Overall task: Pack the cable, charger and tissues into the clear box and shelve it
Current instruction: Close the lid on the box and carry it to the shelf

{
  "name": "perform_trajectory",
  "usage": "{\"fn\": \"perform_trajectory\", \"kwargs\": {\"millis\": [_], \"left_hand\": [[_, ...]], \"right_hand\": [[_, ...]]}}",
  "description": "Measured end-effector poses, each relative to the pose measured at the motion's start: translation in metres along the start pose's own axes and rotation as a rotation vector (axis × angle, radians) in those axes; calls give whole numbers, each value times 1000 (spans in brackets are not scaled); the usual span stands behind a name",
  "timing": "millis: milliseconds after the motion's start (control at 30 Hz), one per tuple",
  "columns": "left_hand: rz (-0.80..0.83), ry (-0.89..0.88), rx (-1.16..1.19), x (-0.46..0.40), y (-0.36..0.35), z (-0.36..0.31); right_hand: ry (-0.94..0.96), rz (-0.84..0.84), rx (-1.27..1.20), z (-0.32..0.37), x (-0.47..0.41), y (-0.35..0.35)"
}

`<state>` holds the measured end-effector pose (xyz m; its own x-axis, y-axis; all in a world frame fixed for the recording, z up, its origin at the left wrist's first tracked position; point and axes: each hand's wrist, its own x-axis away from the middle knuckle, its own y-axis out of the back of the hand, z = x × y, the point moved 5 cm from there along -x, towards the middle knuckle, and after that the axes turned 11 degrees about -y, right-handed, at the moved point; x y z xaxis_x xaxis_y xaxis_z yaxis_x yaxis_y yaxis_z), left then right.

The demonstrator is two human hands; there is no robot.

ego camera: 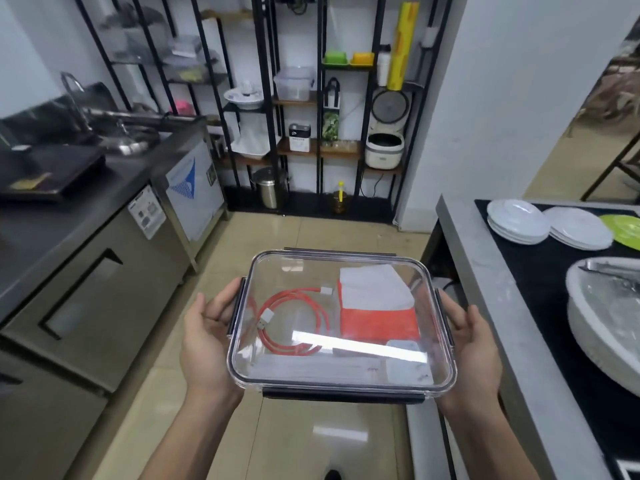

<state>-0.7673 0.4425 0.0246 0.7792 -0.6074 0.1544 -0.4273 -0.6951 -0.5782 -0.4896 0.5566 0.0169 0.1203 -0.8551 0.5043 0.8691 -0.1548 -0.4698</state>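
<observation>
Box [341, 327], clear with lid on and dark clips along its edges, is held level in mid-air over the tiled floor [294, 233], roughly at the centre of the head view. Left hand [207, 341] cups the box's left side, palm against the clip, thumb up along the edge; fingers go under the box and are hidden, so the grip reads as holding the box from the side and below. Right hand [474, 348] does the same on the right side, palm against the right clip, fingers out of sight beneath. Seen through the lid: cable [294, 320], red and coiled with white plugs, lies in the left half; tissues [377, 306], a pack with a white upper part and red lower part, lie in the right half, just beside the coil; charger [408, 362], a pale block, sits in the near right corner, just below the tissues. A bright glare strip crosses the lid over the near part, blurring what lies under it. Shelf [298, 102], black-framed with wooden boards, stands against the far wall, well apart from the box; it carries another plastic container, a rice cooker [384, 150] and bowls. Steel counter [69, 209] with sink runs along the left. Table [485, 271] on the right bears stacked white plates [519, 221] and a large basin.
</observation>
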Motion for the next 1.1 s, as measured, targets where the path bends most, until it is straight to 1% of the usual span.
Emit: {"fn": "perform_trajectory", "kwargs": {"millis": [100,167,300,433,567,733,900,1000,1100], "left_hand": [[-5,-5,10,-37,-27,9],[-2,-14,-35,-58,-41,10],[-8,-18,-38,-103,-59,15],[-34,-26,-73,-150,-67,18],[-23,-27,-46,-208,-72,23],[-24,-38,-20,-305,-84,20],[14,-39,-4,-388,-105,5],[31,-48,-8,-440,-117,-5],[22,-44,-23,-478,-127,-8]], "right_hand": [[4,1,-10,17,-46,-20],[-13,13,-45,26,-70,-35],[-37,53,-63,30,-116,-64],[-47,23,-45,31,-156,-94],[-44,25,-32,29,-199,-132],[1,17,28,29,-263,-206],[29,35,-18,35,-314,-272],[0,51,-59,38,-344,-315],[-18,76,-86,43,-370,-344]]}}
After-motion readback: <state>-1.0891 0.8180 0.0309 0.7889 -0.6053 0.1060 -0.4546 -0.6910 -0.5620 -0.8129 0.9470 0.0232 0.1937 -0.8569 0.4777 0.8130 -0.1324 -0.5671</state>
